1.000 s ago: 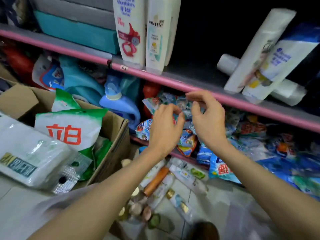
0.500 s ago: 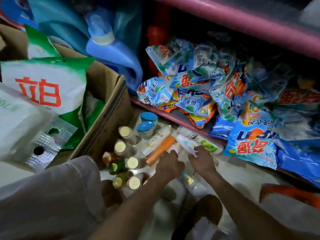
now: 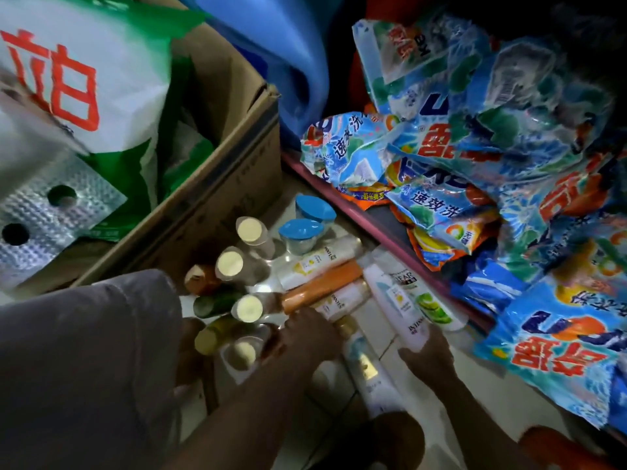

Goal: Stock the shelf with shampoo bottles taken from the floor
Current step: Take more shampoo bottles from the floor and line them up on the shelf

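Person crouched at the foot of the shelving, both hands down on the pale tiled floor (image 3: 380, 337) among a cluster of bottles. Right hand (image 3: 425, 359) has its grip closed round the lower end of a white plastic shampoo bottle with a yellow label (image 3: 395, 301), which lies tilted along the floor just beside the pink front edge of the bottom shelf (image 3: 356, 212). Left hand (image 3: 307, 334) rests fingers-down where a long orange plastic bottle (image 3: 322, 286) and a white Pantene bottle (image 3: 342, 300) lie side by side; whether that grip has actually closed on either one, cannot tell, fingertips are hidden. A further white bottle with a gold cap (image 3: 364, 364) lies between the two forearms. Upright bottles with cream round caps (image 3: 249, 307) stand against the brown cardboard box (image 3: 220, 184); blue detergent sachets (image 3: 475, 147) crowd the bottom shelf. Handling estimate: full bottles, moderately heavy, stiff walls, smooth and probably slippery plastic. Best hold is likely round the mid-body, thumb opposing fingers, rather than at the cap end, where a flip lid could pop. Lying bottles may roll when neighbours are lifted.
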Demonstrator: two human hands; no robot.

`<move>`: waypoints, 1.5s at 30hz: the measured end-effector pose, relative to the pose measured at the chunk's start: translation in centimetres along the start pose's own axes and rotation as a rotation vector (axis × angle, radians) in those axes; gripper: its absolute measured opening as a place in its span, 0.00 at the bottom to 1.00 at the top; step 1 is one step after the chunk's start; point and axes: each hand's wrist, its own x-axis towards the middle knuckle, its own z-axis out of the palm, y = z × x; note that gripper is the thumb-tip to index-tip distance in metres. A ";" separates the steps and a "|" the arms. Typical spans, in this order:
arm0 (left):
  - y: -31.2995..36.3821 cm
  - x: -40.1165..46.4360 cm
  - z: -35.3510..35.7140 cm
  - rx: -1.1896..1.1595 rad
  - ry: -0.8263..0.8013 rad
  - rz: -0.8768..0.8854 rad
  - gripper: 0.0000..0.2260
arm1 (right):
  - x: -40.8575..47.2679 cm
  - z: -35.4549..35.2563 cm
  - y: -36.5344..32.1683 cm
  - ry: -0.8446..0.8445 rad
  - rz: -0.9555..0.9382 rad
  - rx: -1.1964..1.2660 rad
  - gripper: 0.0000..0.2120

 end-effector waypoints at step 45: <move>1.3 -3.1 0.7 -0.439 -0.189 -0.076 0.45 | 5.4 3.4 -18.0 0.103 -0.486 -0.856 0.24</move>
